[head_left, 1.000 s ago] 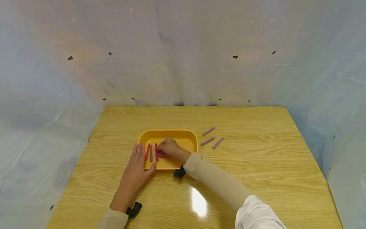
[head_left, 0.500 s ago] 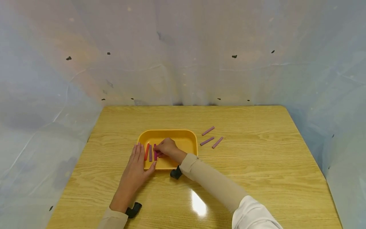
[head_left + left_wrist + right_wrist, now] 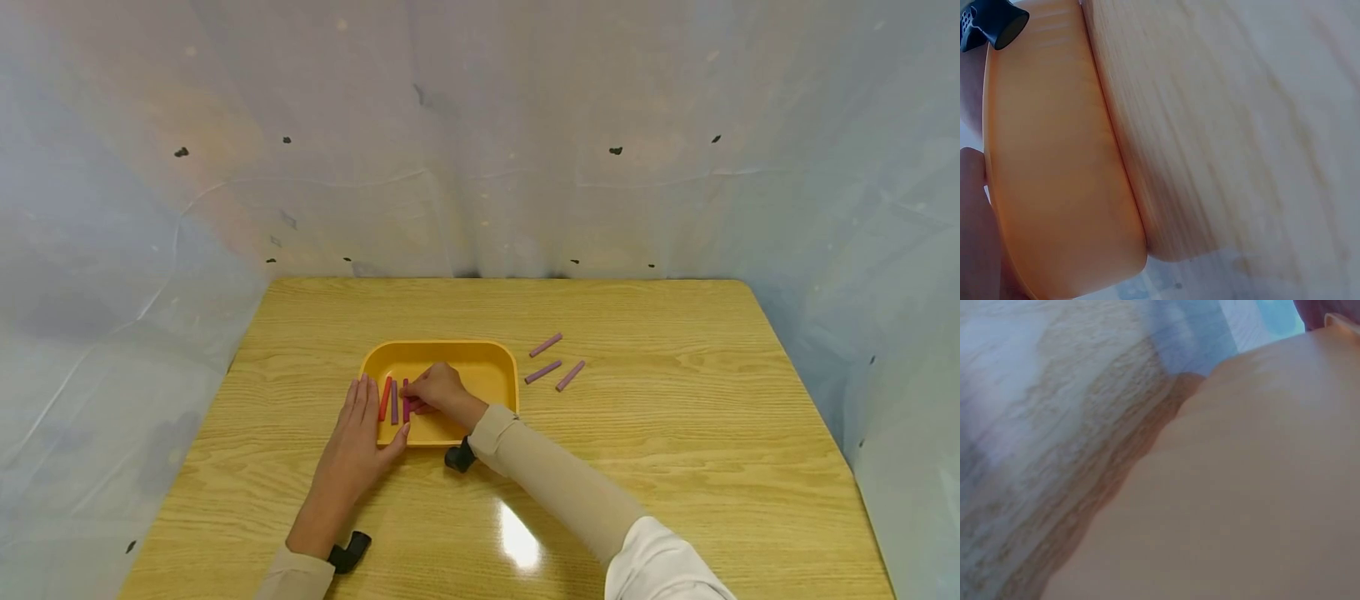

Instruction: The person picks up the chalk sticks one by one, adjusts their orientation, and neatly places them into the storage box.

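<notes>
A shallow yellow tray (image 3: 483, 375) lies on the table; its outer wall (image 3: 1054, 156) fills much of the left wrist view. My left hand (image 3: 356, 450) rests on the tray's left side, fingers straight along the rim and thumb at the front rim. Inside, a red stick (image 3: 386, 400) leans slightly beside an upright-running purple stick (image 3: 394, 404). To their right lies a magenta stick (image 3: 406, 414), roughly parallel to the purple one. My right hand (image 3: 442, 389) reaches into the tray and pinches the magenta stick, covering part of it. The right wrist view shows mainly the tray's wall (image 3: 1241, 469).
On the wooden table (image 3: 675, 400), right of the tray, lie three loose mauve sticks: an upper one (image 3: 546, 345), a middle one (image 3: 543, 372) and a right one (image 3: 570, 376). Pale sheeting (image 3: 480, 167) hangs behind the table and at both sides.
My right hand and forearm have shifted slightly left, and the magenta stick sits a little closer to the purple one. My left hand stays on the tray's side.
</notes>
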